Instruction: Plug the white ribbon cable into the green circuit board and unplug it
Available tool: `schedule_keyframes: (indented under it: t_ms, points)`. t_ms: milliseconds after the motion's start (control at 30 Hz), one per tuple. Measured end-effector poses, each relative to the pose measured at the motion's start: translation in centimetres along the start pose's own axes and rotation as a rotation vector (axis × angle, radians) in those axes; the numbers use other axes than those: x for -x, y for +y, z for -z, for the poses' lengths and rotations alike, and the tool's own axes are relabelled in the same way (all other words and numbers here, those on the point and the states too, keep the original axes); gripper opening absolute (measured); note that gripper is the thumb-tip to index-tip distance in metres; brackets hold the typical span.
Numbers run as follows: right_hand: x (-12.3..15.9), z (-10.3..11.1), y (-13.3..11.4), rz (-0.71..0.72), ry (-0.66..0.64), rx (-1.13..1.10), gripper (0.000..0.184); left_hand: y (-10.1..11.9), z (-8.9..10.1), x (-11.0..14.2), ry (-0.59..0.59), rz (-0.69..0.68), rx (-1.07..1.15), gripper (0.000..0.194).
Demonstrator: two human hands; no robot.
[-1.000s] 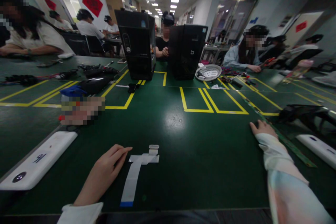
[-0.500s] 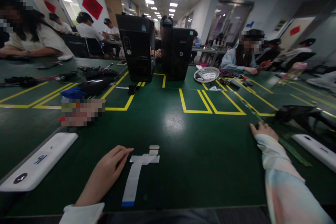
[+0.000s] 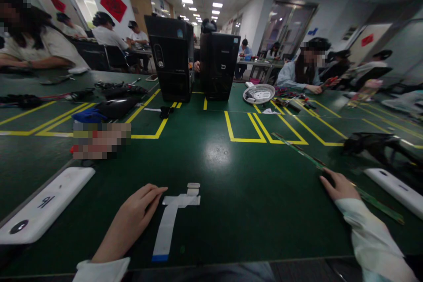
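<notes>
My left hand (image 3: 140, 207) rests on the green table (image 3: 238, 211), its fingers stretched out together and holding nothing. Just right of its fingertips lies a white flat ribbon cable (image 3: 167, 231) with a blue end and a small connector end. Over on the right, my right hand (image 3: 340, 185) grips a long, thin green circuit board strip (image 3: 380, 207) near its middle. The strip slants from the yellow tape lines down to the right. My fingers hide its central part.
White devices lie at the left (image 3: 49, 205) and right (image 3: 396, 191). Two black computer towers (image 3: 173, 61) stand at the back. A white round basket (image 3: 259, 93), a black plastic frame (image 3: 373, 145) and dark cables (image 3: 122, 90) are around. Other people sit left and right.
My right hand has moved slightly right and toward me. The circuit board strip has swung, its far end now further left. My left hand and the ribbon cable stay put.
</notes>
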State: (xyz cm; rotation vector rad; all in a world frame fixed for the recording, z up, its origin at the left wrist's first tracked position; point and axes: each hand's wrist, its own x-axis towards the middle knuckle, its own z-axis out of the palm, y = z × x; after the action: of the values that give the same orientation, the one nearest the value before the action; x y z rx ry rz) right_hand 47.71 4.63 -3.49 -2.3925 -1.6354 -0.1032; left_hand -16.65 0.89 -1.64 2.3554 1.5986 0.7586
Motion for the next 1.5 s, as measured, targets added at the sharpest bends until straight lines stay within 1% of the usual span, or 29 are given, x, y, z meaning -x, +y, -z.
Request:
schedule_keyframes:
  t_ms: [133,200,267,433,533,667,867,1000,1100,1167,1233,1333,1500]
  points:
    - [2.8,0.9,0.3,0.094,0.040,-0.152,0.041,-0.3,-0.2,0.2,-0.014,-0.002,-0.016,0.031]
    - [3.9,1.1,0.2,0.146,0.057,-0.182,0.037,-0.4,-0.3,0.2,-0.014,-0.004,-0.020,0.031]
    - [4.5,0.9,0.0,0.221,0.053,-0.182,0.037,-0.4,-0.3,0.2,-0.013,-0.004,-0.024,0.031]
    - [4.5,-0.1,-1.1,0.408,0.105,-0.189,0.042,0.0,-0.2,0.0,-0.004,-0.019,-0.040,0.031]
    - [4.0,-0.5,-2.9,0.544,0.113,-0.208,0.041,0.3,-0.1,-0.1,0.016,-0.038,-0.056,0.031]
    - [3.6,-0.9,-7.0,0.705,0.090,-0.238,0.037,0.7,0.0,0.0,0.082,-0.073,-0.071,0.031]
    - [3.5,-1.9,-15.2,0.913,0.116,-0.342,0.032,0.3,0.0,0.6,0.151,-0.084,-0.106,0.033]
    - [4.0,-2.4,-21.4,1.033,0.099,-0.394,0.032,0.2,0.1,0.7,0.143,-0.068,-0.105,0.035]
    - [4.7,-2.6,-25.5,1.075,0.054,-0.418,0.032,0.6,0.3,0.6,0.126,-0.034,-0.116,0.038]
    - [5.3,-2.8,-27.8,1.086,0.023,-0.428,0.033,0.9,0.4,0.5,0.116,-0.019,-0.127,0.039]
    - [5.9,-2.9,-29.7,1.088,-0.005,-0.433,0.033,1.1,0.6,0.4,0.105,-0.012,-0.138,0.039]
    - [6.8,-3.1,-31.9,1.076,-0.030,-0.423,0.034,1.1,0.6,0.5,0.098,-0.007,-0.150,0.038]
    - [8.1,-3.2,-33.9,1.016,-0.065,-0.379,0.037,0.7,0.5,0.5,0.088,0.007,-0.147,0.039]
